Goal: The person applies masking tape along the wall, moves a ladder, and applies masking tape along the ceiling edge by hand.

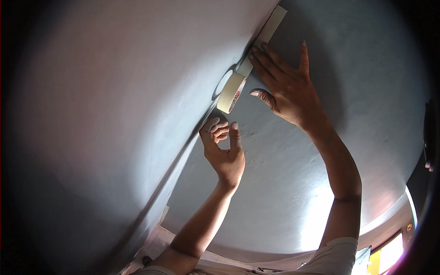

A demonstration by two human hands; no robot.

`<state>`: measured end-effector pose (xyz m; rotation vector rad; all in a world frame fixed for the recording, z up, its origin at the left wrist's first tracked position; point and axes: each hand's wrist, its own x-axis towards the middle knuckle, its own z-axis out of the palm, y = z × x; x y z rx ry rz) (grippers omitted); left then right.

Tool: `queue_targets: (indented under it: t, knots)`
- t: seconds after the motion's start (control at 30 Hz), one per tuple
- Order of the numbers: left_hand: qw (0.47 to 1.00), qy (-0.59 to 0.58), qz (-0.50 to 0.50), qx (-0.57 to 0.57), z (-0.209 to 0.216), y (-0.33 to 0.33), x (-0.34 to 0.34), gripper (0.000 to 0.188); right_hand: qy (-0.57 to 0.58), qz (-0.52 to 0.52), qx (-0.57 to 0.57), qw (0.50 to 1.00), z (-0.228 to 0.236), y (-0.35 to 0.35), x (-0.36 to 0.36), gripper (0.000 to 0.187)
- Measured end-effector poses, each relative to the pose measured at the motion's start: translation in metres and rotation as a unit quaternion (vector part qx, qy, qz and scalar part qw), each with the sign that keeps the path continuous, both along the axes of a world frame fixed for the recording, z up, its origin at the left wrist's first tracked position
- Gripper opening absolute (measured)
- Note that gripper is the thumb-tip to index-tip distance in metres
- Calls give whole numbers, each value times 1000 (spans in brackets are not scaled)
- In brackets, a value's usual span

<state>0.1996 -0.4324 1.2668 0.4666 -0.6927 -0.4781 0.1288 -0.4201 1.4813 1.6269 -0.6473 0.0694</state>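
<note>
A roll of cream masking tape (231, 93) hangs by its own strip at the corner where a pale surface meets a grey wall. The stuck-down masking tape strip (273, 25) runs along that corner on the grey side. My right hand (289, 91) lies with fingers stretched over the strip, just above the roll, thumb and little finger spread. Below the roll, my left hand (223, 149) is raised with fingers loosely curled and the thumb apart. It holds nothing, and a small gap separates it from the roll.
The pale surface (114, 101) fills the left side, bearing the roll's shadow. The grey wall (275, 183) has small marks and a bright glare patch. A bright window-like opening (391, 253) with a yellow edge shows at lower right. A dark object (430, 133) stands at the right rim.
</note>
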Motion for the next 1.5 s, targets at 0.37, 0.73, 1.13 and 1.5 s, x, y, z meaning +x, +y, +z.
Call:
queue_targets:
  t: [0.37, 0.73, 1.13, 1.5]
  knots:
    - [967, 103, -202, 117, 42, -3, 28, 38, -1, -2, 4, 1000, -4, -1, 2, 73]
    - [998, -6, -47, 44, 33, -34, 14, 37, 2, -4, -4, 1000, -5, -4, -5, 74]
    - [979, 131, -140, 66, 44, -1, 19, 31, 9, -7, -18, 1000, -6, 0, -8, 74]
    - [972, 122, -166, 113, 35, -9, 20, 27, 7, 13, -5, 1000, -9, -2, -7, 74]
